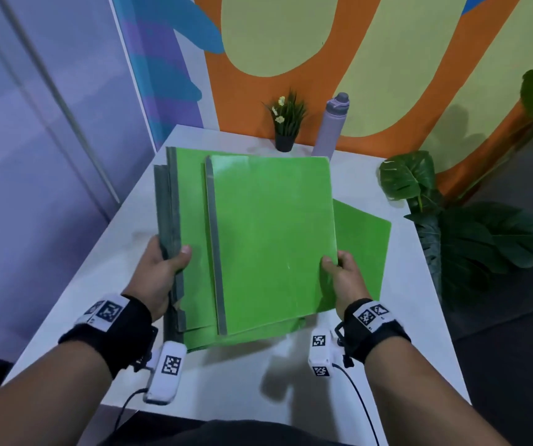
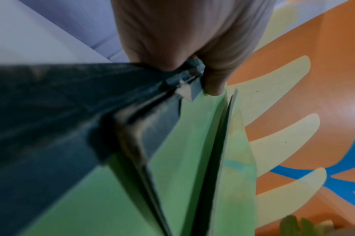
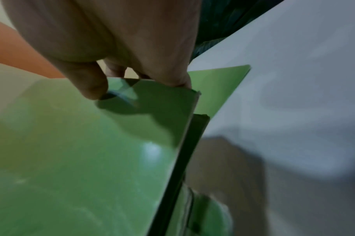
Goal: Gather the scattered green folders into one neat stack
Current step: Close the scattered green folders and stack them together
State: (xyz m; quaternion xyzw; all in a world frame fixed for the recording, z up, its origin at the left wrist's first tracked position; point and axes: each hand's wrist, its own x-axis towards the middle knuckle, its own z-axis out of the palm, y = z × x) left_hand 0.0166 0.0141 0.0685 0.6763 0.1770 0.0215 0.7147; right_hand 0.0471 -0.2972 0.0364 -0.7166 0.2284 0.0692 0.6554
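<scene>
Several green folders with grey spines are held above the white table (image 1: 426, 317). My left hand (image 1: 159, 272) grips the spine side of the lower bundle (image 1: 191, 220), thumb on top; the left wrist view shows the grey spines (image 2: 152, 127) fanned under the fingers. My right hand (image 1: 342, 275) pinches the right edge of the top folder (image 1: 271, 239), which lies offset to the right of the bundle; the right wrist view shows this folder (image 3: 91, 151) with the thumb pressed on it. One more green folder (image 1: 365, 249) lies flat on the table under the right hand and shows as a corner (image 3: 219, 86).
A small potted plant (image 1: 286, 123) and a lilac bottle (image 1: 332, 123) stand at the table's far edge by the painted wall. Large leafy plants (image 1: 471, 220) crowd the right side. The near part of the table shows bare white.
</scene>
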